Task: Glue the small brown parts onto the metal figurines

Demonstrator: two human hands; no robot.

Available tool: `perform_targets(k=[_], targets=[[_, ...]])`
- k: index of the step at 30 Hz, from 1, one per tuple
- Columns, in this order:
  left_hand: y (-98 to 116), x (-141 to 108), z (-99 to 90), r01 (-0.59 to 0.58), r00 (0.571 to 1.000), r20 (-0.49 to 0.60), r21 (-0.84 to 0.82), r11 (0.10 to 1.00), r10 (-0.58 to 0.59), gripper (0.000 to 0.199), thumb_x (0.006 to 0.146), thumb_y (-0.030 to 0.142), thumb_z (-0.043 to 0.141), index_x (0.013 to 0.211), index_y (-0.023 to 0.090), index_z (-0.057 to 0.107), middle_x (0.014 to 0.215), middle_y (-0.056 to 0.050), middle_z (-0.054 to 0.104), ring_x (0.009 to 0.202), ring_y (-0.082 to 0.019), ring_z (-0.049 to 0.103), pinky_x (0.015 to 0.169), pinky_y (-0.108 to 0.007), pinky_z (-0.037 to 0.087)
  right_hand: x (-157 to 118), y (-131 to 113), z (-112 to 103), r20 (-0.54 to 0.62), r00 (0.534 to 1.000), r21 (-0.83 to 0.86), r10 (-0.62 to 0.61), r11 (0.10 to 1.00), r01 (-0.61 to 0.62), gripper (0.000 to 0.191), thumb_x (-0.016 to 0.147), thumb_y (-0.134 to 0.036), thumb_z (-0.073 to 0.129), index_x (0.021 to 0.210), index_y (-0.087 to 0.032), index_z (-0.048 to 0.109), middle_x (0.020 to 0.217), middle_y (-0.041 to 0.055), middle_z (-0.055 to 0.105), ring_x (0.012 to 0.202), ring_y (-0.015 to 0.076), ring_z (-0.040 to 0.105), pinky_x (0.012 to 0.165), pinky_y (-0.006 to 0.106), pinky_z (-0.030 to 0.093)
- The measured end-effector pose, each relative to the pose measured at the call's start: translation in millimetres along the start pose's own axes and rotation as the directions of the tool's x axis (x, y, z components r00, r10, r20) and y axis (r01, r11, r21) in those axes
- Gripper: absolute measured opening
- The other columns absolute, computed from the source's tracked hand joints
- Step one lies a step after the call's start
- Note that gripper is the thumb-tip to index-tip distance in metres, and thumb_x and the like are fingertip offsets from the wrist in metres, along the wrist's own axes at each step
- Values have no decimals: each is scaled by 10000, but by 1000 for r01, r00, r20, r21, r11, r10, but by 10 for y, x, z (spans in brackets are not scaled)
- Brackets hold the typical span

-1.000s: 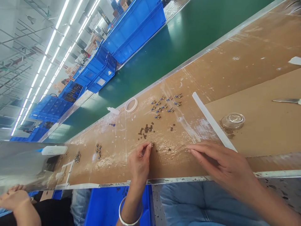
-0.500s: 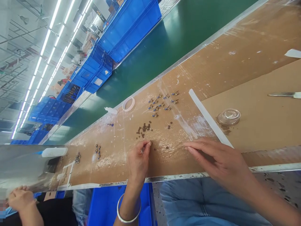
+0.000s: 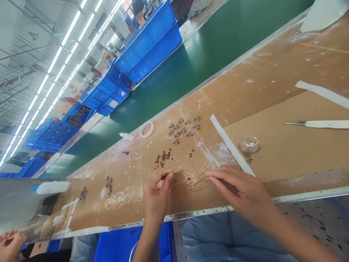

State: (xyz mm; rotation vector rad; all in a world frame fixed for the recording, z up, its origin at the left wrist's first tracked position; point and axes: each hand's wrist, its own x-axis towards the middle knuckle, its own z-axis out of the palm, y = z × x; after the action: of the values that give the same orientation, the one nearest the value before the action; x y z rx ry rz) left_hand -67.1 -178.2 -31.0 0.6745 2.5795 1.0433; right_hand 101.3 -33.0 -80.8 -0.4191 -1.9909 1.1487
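My left hand (image 3: 156, 193) is closed in a pinch over the brown work surface. A tiny dark part (image 3: 173, 173) shows at its fingertips, too small to name. To its right, my right hand (image 3: 242, 187) also has thumb and forefinger pressed together, and what it holds, if anything, cannot be made out. Just beyond the left hand lies a loose pile of small brown discs (image 3: 164, 156), with a few strays (image 3: 189, 178) between the hands. Farther back, several small blue-and-gold figure-like pieces (image 3: 182, 130) stand in a cluster.
A tape roll (image 3: 146, 129) and small white bottle (image 3: 126, 136) lie by the green conveyor belt (image 3: 163, 80). To the right are a clear round dish (image 3: 249, 145) and a white-handled blade (image 3: 324, 124). Another bottle (image 3: 53, 187) and a co-worker's hands (image 3: 12, 243) are at left.
The camera view has shifted, so the table's things appear lower and farther left. Both my hands keep their pinch. The co-worker's hands sit lower at the left edge.
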Motion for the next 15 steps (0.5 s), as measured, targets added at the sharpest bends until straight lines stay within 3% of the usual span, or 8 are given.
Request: perform_targets(k=[2,5,7,9,15], targets=[[87,-103,57,149,989,72,-370,917,-131,252,720,374,766,846,162,715,762,-48,673,760,-151,632,777,-266,493,32,-50,6,17,1000,33,-4,999,3,172,901,-84,548,997,-182,653,914,-11,671,851,77,634,794,169,484],[218,-249,162,373,928,297,-722,583,-225,243,689,309,816,816,150,684,684,-29,612,699,-114,607,759,-243,510,92,-165,27,37,999,108,-21,994,16,162,907,-76,534,980,-174,642,893,-7,655,834,80,614,772,179,473],[271,-313,224,443,897,395,-804,398,-199,195,713,261,803,778,139,665,688,-19,574,680,-89,574,756,-235,518,125,-237,49,35,999,157,-42,987,36,157,914,-70,529,980,-168,633,892,-5,646,827,81,596,770,190,464],[288,-348,271,473,881,443,-836,279,-166,152,740,226,779,766,133,661,702,-14,550,671,-72,548,732,-217,522,145,-286,73,26,997,192,-66,980,60,162,918,-71,532,1004,-169,630,903,-2,640,836,84,584,773,201,456],[248,-395,334,522,851,507,-845,116,-135,81,745,169,767,786,148,700,703,-14,553,671,-62,553,695,-174,522,158,-349,110,52,997,218,-62,975,49,108,932,-111,539,955,-157,634,891,6,631,818,95,559,747,222,437]])
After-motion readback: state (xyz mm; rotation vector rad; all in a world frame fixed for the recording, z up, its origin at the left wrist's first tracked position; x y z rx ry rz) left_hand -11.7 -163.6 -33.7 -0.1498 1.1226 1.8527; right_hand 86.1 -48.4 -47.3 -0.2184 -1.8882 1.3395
